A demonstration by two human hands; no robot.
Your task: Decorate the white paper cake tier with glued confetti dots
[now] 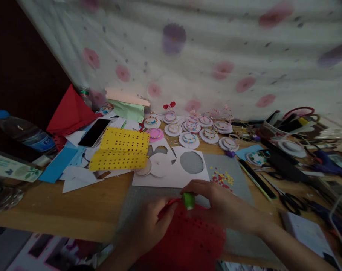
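Paper (197, 231), red and hole-dotted, droops over the mat's (142, 192) front, pinched by the left hand (154, 222); the right hand (212, 201), fingers curled, grips an apparent green punch (188, 200) at its edge. Punching seems the step; another squeeze calls for steady paper. Beyond, confetti (222, 177) lies scattered.

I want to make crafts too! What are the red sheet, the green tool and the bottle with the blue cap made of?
The red sheet: probably paper or thin craft foam, matte; it bends and has rows of holes.
The green tool: likely hard plastic, bright and chunky, though blur hides its finish.
The bottle: probably smooth, clear plastic; its upper part is see-through.
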